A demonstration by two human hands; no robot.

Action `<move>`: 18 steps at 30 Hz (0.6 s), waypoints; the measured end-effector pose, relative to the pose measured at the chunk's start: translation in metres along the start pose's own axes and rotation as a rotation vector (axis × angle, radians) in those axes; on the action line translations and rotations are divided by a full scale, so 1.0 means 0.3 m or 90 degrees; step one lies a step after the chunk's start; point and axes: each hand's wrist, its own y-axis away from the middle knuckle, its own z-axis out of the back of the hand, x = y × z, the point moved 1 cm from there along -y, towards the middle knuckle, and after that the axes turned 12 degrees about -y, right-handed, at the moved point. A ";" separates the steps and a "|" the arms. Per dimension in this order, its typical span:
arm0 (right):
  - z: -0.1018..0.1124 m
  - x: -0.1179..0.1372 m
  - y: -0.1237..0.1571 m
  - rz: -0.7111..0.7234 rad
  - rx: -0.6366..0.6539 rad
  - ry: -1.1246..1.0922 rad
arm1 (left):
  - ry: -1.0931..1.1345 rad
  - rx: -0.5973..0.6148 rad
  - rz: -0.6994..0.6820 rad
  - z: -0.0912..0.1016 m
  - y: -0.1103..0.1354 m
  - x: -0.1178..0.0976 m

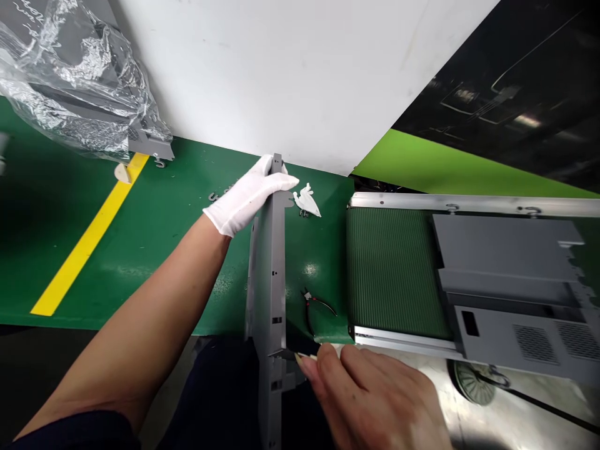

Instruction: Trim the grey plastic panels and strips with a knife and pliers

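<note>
A long grey sheet-metal panel (278, 250) stands on edge, running from the bench toward my body. My left hand (248, 197), in a white glove, is closed around the panel's far end. My bare right hand (375, 394) is closed on a small knife (284, 354) with a thin dark blade. The blade lies against the panel's near part, beside its small slots. Right of the panel, cutting pliers (309, 306) with red and black handles lie open on the green bench (201, 294). A crumpled white piece (307, 201), perhaps cloth, lies near the far end.
Right of the bench, a ribbed green conveyor (394, 269) with metal rails carries grey metal parts (506, 250). Plastic-wrapped grey parts (84, 81) stand at far left, near a yellow strip (89, 240). A white panel (300, 75) rises behind the bench. Small dark hooks (213, 197) lie by my glove.
</note>
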 end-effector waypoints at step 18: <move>0.004 0.001 0.013 0.010 0.011 -0.006 | 0.001 0.012 0.002 -0.002 0.000 -0.004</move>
